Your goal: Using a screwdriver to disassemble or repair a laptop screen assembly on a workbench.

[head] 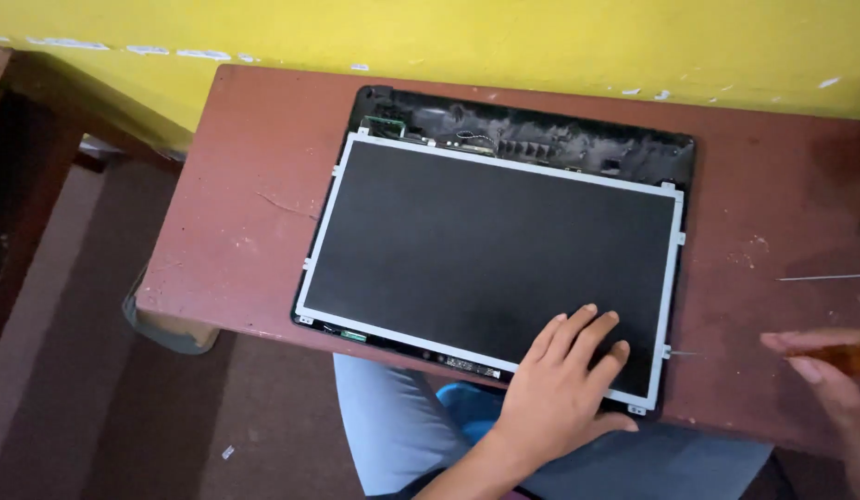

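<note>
Head view of a work desk. A bare screen panel (490,264), dark with a thin metal frame, lies face up inside a black lid shell (541,130) on a reddish-brown desk (254,204). The panel sits in the middle of the desk, its far edge just short of the shell's top rim, where small parts and a green board show. The shell's near edge reaches the desk's front edge.

The left hand (564,380) lies flat and open on the panel's near right corner, fingers spread and palm down, pressing on the dark surface. The right hand (823,370) enters at the right edge of the view, well apart from the panel, and is closed around an orange handle (851,356), probably a screwdriver's; the rest of the tool is cut off by the frame edge.

A thin metal rod (823,277) lies on the desk above the right hand. A yellow wall (448,37) stands behind the desk. The person's grey-clad lap (393,426) shows below it.
</note>
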